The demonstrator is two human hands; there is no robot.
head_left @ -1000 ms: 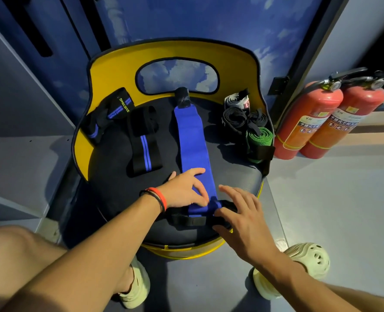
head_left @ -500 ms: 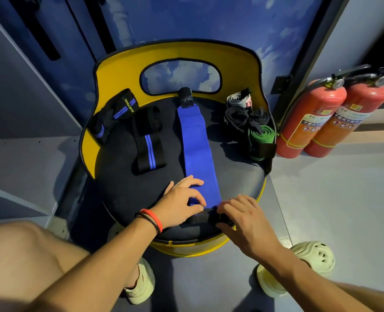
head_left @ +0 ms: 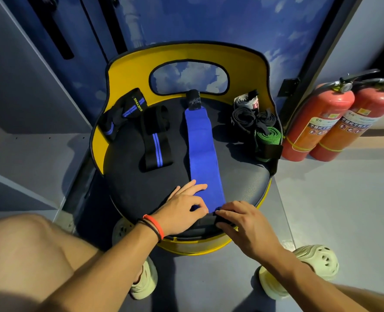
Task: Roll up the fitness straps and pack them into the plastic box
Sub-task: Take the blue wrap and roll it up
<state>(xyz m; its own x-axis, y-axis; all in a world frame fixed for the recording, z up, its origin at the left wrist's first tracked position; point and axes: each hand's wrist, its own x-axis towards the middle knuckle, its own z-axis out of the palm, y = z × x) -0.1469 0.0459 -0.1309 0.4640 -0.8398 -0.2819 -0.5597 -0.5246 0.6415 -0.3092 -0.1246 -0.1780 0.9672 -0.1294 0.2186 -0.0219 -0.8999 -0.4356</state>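
Red fire extinguishers (head_left: 317, 127) (two) stand beside a yellow chair (head_left: 130, 70).

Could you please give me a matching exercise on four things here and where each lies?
1. long blue fabric strap
2. green rolled-up strap
3. black strap with two blue stripes
4. two red fire extinguishers

a. on the floor
b. right edge of the seat
c. along the seat's middle
d. left of the blue one

Pairs: 1-c, 2-b, 3-d, 4-a

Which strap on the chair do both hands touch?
The plain blue strap, flat along the middle of the seat: left hand and right hand hold its near end. The black striped straps and rolled straps lie untouched.
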